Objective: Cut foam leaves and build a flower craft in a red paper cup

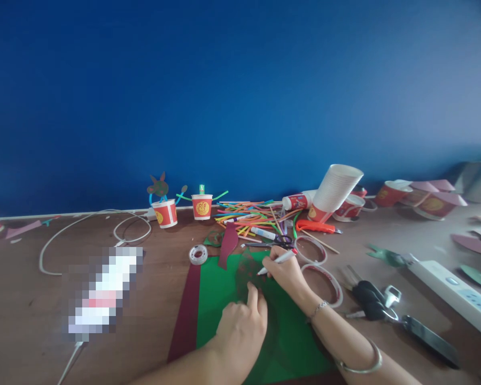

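Note:
A white marker with a red end [282, 258] is gripped in my right hand [285, 271], its tip pointing down and left over a green sheet of paper [216, 299]. My left hand [242, 323] rests on the same sheet, index finger stretched out and pressing down, the other fingers partly curled. Between the hands lies a dark, blotchy patch [246, 264]; I cannot tell whether it is a separate cut-out. Maroon paper [183, 315] shows from under the green sheet's left side. A maroon cut-out strip [228, 243] overlaps its top edge.
Behind are drinking straws [248, 214], scissors [264, 245], stacked paper cups [334, 192] and two decorated cups [165, 214]. Tape rolls [323, 283], keys [371, 299] and a power strip [457, 294] lie right. A blurred-out phone [108, 291] with its cable lies left.

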Available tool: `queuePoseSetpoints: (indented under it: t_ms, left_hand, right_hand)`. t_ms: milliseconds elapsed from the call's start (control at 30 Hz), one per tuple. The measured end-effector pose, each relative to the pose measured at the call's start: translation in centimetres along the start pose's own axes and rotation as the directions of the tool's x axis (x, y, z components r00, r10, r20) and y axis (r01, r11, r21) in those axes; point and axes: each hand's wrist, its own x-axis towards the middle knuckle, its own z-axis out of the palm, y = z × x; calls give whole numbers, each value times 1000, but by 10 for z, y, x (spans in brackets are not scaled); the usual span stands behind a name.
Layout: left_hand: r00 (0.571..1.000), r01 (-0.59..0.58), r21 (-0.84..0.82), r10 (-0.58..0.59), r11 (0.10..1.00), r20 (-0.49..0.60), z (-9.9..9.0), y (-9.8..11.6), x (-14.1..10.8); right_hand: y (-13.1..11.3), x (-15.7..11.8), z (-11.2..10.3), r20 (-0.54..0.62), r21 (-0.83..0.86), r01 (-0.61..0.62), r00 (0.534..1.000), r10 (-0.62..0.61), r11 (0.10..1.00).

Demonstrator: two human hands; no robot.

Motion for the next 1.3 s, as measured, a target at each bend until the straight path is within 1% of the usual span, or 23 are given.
queuePoseSetpoints:
  t_ms: [100,167,433,600,867,1067,1133,1300]
  left_hand:
    - [1000,-7,-1,7,1000,-2,-1,-1,0]
    - [1000,-7,5,7,1000,6,-1,-1,1]
    - [1000,-9,2,9,1000,5,0,0,0]
    - [1000,-11,-2,11,1000,-18,1,0,0]
    - [1000,-10,5,9,1000,5,0,0,1]
    - [1000,-18,-4,18,1000,4,1,0,2]
    - [1000,-12,-1,12,1000,0,1,0,2]
    - [1000,3,0,-3,1000,7,1,0,1]
  right_hand:
    - [0,1,-2,-25,77,3,1000,-1,997]
    - [-1,1,-2,-31,96,-4,999,7,995]
    - [1,1,0,-11,0,-4,1000,4,1000]
    - [2,1,1,-21,-51,8,1000,-9,999]
    - [-2,0,0,-28,-12,16,999,-17,1000]
    - [0,0,1,-12,-32,12,1000,-12,999]
    - [-1,0,0,-14,-12,3,1000,-3,1000]
    - [-1,0,-3,-39,126,-8,999,13,992]
